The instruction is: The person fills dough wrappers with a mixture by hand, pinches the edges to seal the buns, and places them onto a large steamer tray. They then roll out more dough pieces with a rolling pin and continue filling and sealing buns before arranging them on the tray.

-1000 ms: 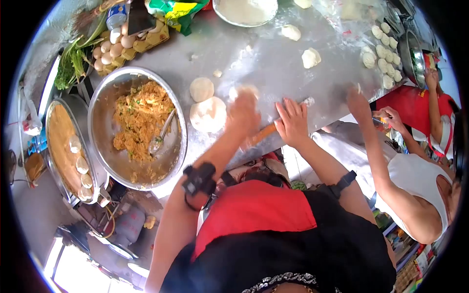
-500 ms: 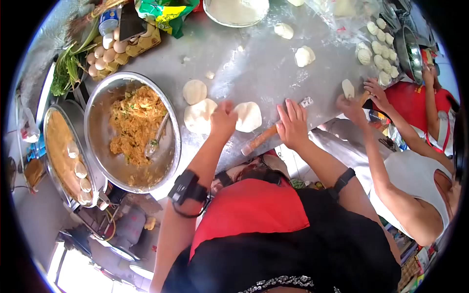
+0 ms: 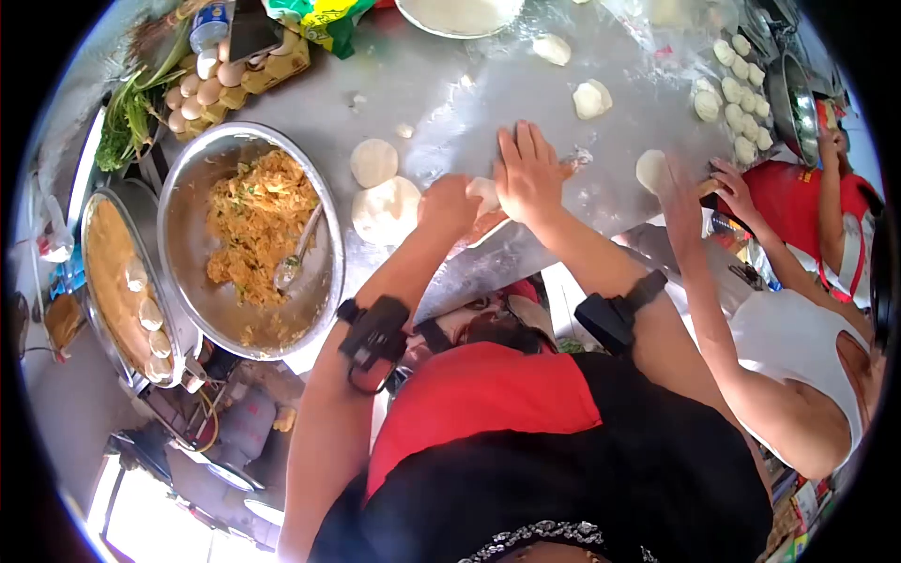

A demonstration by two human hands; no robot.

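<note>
My right hand (image 3: 530, 180) lies flat over the rolling pin (image 3: 486, 228), its fingers stretched out. The pin slants across a round of dough (image 3: 483, 191), which is partly hidden by my hands. At the left edge of that dough, my left hand (image 3: 449, 206) is closed, its fingertips pinching the rim. Just left of it lies a larger flat dough wrapper (image 3: 386, 212), and a smaller wrapper (image 3: 374, 162) touches its upper edge.
A steel bowl (image 3: 174, 246) of orange-brown filling (image 3: 258, 225) with a spoon stands left. Behind it are eggs (image 3: 208, 92). Dough pieces (image 3: 592, 98) lie farther back. On the right, a co-worker's hands (image 3: 683, 202) handle another dough round (image 3: 651, 172).
My right hand has moved up and left with the rolling pin, onto the dough. My left hand has shifted slightly right and up at the dough's edge. The co-worker's dough looks wider.
</note>
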